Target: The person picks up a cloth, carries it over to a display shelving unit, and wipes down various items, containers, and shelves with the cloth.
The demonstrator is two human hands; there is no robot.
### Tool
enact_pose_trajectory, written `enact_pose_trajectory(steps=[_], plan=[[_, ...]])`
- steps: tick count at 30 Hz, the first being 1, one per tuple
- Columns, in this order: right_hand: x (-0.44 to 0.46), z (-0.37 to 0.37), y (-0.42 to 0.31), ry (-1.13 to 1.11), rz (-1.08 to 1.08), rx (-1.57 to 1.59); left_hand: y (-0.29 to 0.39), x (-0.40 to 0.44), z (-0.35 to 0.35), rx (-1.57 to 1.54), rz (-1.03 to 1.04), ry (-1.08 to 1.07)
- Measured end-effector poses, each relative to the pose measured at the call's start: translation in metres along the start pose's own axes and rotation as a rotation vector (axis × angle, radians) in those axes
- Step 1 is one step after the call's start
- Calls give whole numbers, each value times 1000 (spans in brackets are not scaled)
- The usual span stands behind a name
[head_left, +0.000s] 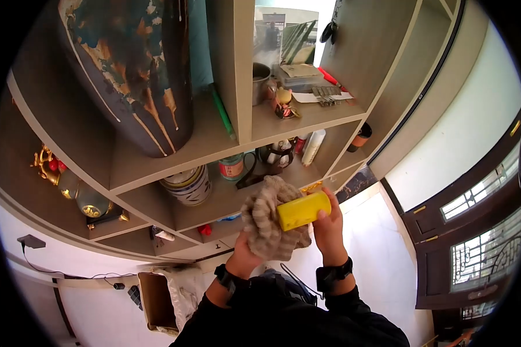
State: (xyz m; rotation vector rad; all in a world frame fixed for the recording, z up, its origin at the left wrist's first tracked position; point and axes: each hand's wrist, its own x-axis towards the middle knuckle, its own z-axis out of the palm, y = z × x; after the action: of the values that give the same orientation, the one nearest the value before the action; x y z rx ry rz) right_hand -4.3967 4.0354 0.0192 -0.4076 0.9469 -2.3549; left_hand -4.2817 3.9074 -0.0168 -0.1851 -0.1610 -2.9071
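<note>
A yellow cylindrical container [303,211] lies tilted between my hands, in front of the shelves. My right hand [329,225] is closed around its right end, with the thumb on its lower side. A striped, crumpled beige-brown cloth [266,217] touches the container's left end. My left hand [245,254] grips the lower left part of this cloth; most of its fingers are hidden behind the fabric. Dark bands circle both wrists.
A large painted vase [139,75] fills the upper left compartment. The shelf board [324,120] holds a small figurine [283,103] and blister packs. Below stand a white-and-blue pot [189,188] and a white bottle [314,147]. An open box [158,301] sits on the floor.
</note>
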Motion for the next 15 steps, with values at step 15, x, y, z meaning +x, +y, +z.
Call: enact_pose_trajectory(steps=[15], plan=[[-21,32,8,-519,-422,-905,-9,-2,10,403,-45,249]])
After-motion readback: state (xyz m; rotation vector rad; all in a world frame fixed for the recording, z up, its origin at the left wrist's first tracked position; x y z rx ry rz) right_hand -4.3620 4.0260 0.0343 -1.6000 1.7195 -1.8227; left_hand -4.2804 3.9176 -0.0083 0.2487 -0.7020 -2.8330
